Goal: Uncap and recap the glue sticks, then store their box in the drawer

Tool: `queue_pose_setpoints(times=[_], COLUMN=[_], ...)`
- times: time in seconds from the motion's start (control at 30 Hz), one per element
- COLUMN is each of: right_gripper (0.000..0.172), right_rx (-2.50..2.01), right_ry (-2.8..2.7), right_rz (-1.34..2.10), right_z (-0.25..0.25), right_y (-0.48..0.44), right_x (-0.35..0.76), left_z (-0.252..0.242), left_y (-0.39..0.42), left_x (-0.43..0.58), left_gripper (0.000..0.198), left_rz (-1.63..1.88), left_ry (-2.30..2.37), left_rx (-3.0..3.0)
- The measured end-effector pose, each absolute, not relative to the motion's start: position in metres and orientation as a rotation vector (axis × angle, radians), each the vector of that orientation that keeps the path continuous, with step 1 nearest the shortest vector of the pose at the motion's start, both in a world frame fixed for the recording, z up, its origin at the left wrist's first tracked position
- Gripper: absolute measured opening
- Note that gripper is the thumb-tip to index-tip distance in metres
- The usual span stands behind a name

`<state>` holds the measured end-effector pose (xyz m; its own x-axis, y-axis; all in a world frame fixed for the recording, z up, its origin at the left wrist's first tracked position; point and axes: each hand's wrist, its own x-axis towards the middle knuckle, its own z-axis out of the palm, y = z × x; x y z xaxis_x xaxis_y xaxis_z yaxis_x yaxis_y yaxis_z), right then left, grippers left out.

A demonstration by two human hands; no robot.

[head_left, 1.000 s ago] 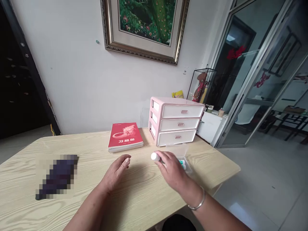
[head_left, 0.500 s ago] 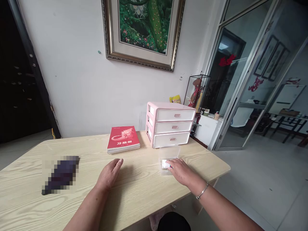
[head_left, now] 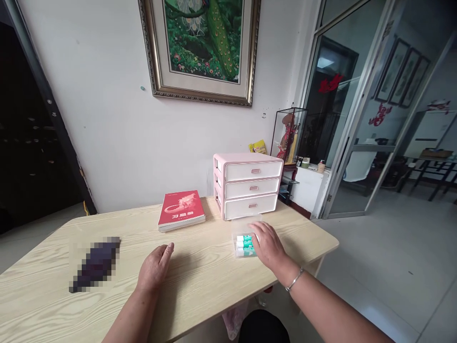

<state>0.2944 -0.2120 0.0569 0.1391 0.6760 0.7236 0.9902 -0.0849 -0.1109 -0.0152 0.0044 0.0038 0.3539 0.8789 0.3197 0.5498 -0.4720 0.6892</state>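
A small clear plastic box stands on the table with its lid up. Inside lie white-and-green tubes that look like glue sticks, side by side; part of them is covered by my right hand. That hand is over the right side of the box, its fingers loosely stretched towards the lid and nothing visible in its grasp. Whether the fingertips touch the lid I cannot tell. Well to the left, my left hand rests on its edge on the tabletop, thumb up, holding nothing, with its lower fingers partly hidden.
Behind the box stands a pink-and-white drawer unit with three closed drawers. A red book stack lies left of it. A dark pixelated item is at the left of the wooden table. The table's near edge runs below my hands.
My right hand has come off the white tube it had its fingers on and risen towards the lid, exposing the tubes in the box. My left hand stays much the same. The view has shifted slightly.
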Motion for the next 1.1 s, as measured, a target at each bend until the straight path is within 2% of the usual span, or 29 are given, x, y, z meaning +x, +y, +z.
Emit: queue_pose_setpoints(times=[0.13, 0.33, 0.6, 0.8, 0.9, 1.1], right_gripper=[0.043, 0.054, 0.040, 0.040, 0.036, 0.037], right_rx=[-1.793, -1.851, -1.853, -1.897, -1.850, -1.735], right_ry=[-1.496, -1.431, -1.684, -1.798, -1.820, -1.865], right_rz=[-0.669, -0.282, -0.396, -0.505, -0.534, -0.574], right_z=[0.076, 0.077, 0.037, 0.002, -0.001, -0.006], right_y=[-0.202, -0.190, -0.237, -0.252, -0.248, -0.244], right_x=[0.311, 0.333, 0.324, 0.329, 0.334, 0.341], left_z=[0.002, 0.003, 0.009, 0.007, 0.008, 0.016], left_y=[0.009, 0.013, 0.002, -0.026, -0.051, -0.084], left_x=[-0.019, -0.021, -0.018, 0.015, 0.050, 0.124], left_gripper=[0.056, 0.054, 0.049, 0.038, 0.041, 0.055], left_rz=[0.891, 0.922, 0.892, 0.979, 1.020, 0.870], left_ry=[1.262, 1.230, 1.171, 0.881, 0.600, 0.218], left_rx=[2.102, 2.092, 2.239, 2.613, 2.832, 3.101])
